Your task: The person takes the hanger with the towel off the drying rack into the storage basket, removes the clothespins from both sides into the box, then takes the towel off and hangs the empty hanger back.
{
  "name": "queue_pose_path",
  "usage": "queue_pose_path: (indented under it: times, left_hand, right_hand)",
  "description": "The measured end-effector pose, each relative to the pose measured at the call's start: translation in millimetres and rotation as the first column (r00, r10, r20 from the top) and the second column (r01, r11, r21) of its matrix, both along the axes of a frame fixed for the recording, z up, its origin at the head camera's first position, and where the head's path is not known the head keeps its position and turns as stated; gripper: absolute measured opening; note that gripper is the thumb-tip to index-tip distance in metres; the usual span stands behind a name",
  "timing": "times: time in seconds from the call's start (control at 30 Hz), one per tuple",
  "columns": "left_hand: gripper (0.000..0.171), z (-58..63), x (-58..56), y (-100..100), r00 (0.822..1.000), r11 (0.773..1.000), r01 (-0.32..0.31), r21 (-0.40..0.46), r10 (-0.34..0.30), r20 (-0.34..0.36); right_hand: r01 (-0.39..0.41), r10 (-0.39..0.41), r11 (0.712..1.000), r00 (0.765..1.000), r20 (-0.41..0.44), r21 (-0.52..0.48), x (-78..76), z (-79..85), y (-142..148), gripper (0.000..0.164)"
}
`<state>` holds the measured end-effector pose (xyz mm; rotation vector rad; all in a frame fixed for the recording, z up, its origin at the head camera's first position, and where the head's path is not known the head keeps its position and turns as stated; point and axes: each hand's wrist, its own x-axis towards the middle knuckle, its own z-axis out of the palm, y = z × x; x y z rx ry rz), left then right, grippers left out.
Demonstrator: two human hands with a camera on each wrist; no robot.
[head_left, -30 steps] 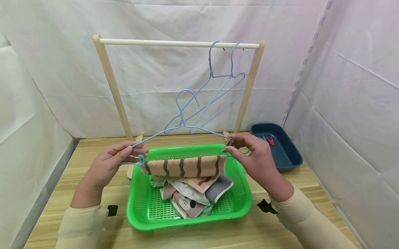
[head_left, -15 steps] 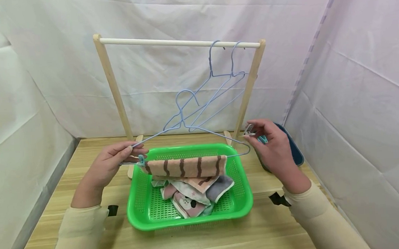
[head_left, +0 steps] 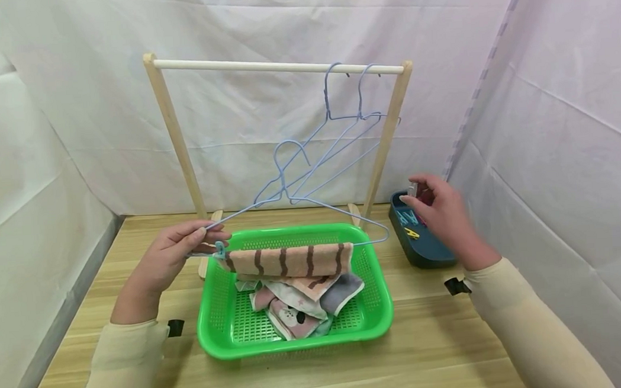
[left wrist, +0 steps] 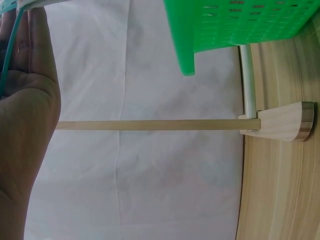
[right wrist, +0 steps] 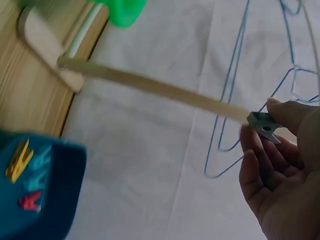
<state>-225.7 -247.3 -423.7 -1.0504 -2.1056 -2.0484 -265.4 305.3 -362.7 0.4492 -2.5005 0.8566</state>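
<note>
My left hand (head_left: 172,250) grips the left end of a blue wire hanger (head_left: 283,187). Over the hanger's lower bar hangs a tan towel (head_left: 293,261) with brown wavy stripes. A light blue clothespin (head_left: 220,250) clips the towel's left corner; none sits on its right corner. My right hand (head_left: 447,212), off to the right, pinches a greyish clothespin (right wrist: 262,125) between thumb and fingertips. It is above a dark blue bin (head_left: 432,261), where a yellow clothespin (right wrist: 20,162), a red clothespin (right wrist: 31,201) and light blue ones lie.
Beneath the towel stands a green basket (head_left: 295,347) with several folded cloths inside. Behind it rises a wooden rack with a white rail (head_left: 238,66). Two blue hangers (head_left: 327,98) hang near the rail's right end. White sheets surround the table (head_left: 322,383).
My right hand has moved from the hanger's right side out to above the blue bin, carrying the greyish clothespin. The left hand, hanger and towel have stayed in place.
</note>
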Motion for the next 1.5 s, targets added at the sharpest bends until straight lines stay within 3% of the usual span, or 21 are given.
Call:
queue_pose_path:
  times: [0.23,0.4,0.53,0.83,1.2,1.33,1.5]
  left_hand:
    - [0.042,-1.3,-2.4,0,1.000,1.000,0.011,-0.002,-0.011,0.001]
    - [0.041,-0.8,-3.3,-1,1.000,1.000,0.007,-0.006,-0.007,-0.001]
    - [0.039,0.3,-3.0,0,1.000,1.000,0.008,-0.009,-0.008,-0.002]
    - [0.039,0.8,-3.0,2,1.000,1.000,-0.002,-0.017,0.002,0.008]
    - [0.039,0.5,-4.6,4,1.000,0.999,-0.003,-0.032,0.003,0.014]
    - [0.040,-0.3,-5.4,4,1.000,1.000,0.014,-0.025,-0.013,0.015]
    - [0.040,-0.2,-4.9,4,1.000,1.000,0.008,-0.025,-0.007,0.016]
  right_hand:
    - [0.017,-0.049,0.985,0.981,0.186,0.172,-20.4,-7.3,25,0.041]
    - [-0.030,-0.065,0.960,0.942,0.328,0.277,-41.6,-9.0,34,0.042]
    - [-0.044,-0.085,0.954,0.910,0.407,0.297,-56.4,-11.8,41,0.045]
    - [-0.076,-0.108,0.924,0.888,0.448,0.375,-79.9,-25.3,60,0.042]
    - [-0.139,-0.084,0.870,0.904,0.419,0.474,-105.6,-54.7,81,0.030]
    - [-0.183,-0.069,0.828,0.904,0.422,0.529,-110.1,-66.9,88,0.028]
    - [-0.230,-0.091,0.800,0.867,0.491,0.554,-113.6,-75.9,89,0.029]
